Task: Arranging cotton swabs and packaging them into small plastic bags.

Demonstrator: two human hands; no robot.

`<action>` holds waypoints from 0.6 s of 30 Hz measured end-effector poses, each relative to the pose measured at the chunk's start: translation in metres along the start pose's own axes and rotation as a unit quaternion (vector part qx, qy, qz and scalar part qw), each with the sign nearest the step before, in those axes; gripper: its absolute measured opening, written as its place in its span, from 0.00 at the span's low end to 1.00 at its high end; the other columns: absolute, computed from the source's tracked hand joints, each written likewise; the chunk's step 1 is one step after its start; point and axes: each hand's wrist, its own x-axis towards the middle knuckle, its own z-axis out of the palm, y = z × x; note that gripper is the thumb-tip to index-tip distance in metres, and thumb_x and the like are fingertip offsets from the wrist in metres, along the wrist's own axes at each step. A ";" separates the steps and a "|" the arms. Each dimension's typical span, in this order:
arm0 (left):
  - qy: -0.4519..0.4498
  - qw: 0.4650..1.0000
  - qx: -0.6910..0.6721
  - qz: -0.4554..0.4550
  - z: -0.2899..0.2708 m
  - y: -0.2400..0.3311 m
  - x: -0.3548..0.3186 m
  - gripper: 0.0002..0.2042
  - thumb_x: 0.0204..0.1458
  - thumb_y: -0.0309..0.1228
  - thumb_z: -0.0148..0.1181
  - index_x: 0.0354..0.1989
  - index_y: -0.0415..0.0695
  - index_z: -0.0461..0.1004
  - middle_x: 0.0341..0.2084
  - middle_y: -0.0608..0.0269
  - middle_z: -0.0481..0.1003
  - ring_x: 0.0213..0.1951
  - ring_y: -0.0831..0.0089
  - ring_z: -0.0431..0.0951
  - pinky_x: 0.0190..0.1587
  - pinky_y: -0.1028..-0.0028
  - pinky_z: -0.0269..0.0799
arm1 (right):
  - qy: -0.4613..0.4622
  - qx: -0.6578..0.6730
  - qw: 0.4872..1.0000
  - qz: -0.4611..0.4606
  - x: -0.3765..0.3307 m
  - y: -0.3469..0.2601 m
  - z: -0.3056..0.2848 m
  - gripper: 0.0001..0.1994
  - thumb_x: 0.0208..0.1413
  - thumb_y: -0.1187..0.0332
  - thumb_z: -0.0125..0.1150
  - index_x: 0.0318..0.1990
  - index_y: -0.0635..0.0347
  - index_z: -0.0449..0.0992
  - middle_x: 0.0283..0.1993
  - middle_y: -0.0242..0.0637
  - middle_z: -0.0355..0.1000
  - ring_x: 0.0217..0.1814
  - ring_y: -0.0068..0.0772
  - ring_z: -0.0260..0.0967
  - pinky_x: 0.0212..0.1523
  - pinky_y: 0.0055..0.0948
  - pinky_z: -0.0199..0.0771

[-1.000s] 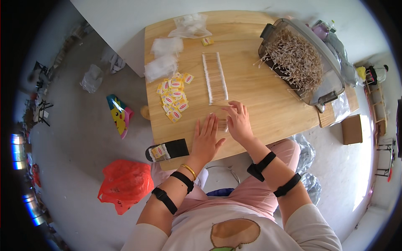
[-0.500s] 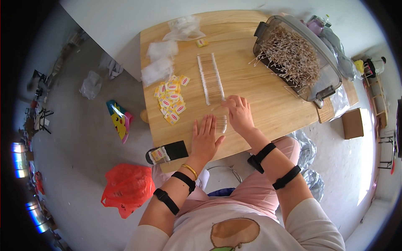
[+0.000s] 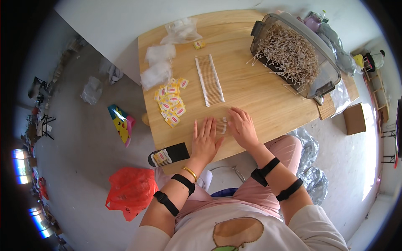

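Between my hands, near the table's front edge, lies a short row of cotton swabs (image 3: pixel 221 125). My left hand (image 3: pixel 204 139) rests flat over its left end, fingers stretched out together. At the row's right end my right hand (image 3: pixel 243 128) is held low with fingers extended and nothing visible in it. Farther off, a long, neat row of cotton swabs (image 3: pixel 210 80) lies side by side on the table. Left of it is a pile of small yellow-and-white cards (image 3: pixel 171 102). A black holder (image 3: pixel 178 152) with several swabs and a yellow card sits beside my left wrist.
A clear grey bin (image 3: pixel 328 82) heaped with loose cotton swabs (image 3: pixel 289 54) stands at the table's back right. Clear plastic bags (image 3: pixel 156 74) lie at the far left of the wooden table (image 3: pixel 247 83). A red plastic bag (image 3: pixel 130 190) and a cardboard box (image 3: pixel 354 119) are below table height.
My right hand has come down and nearer from the end of the long swab row to the short row, its fingers straightening. My left hand has stayed in place.
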 end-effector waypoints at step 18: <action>-0.005 0.997 0.007 -0.082 0.006 -0.013 -0.014 0.48 0.63 0.63 0.38 0.75 0.29 0.42 0.77 0.42 0.42 0.79 0.53 0.36 0.76 0.45 0.25 | -0.095 -0.173 0.975 -0.097 -0.021 -0.020 0.027 0.44 0.60 0.46 0.56 0.75 0.67 0.50 0.80 0.54 0.43 0.84 0.50 0.36 0.81 0.49 0.33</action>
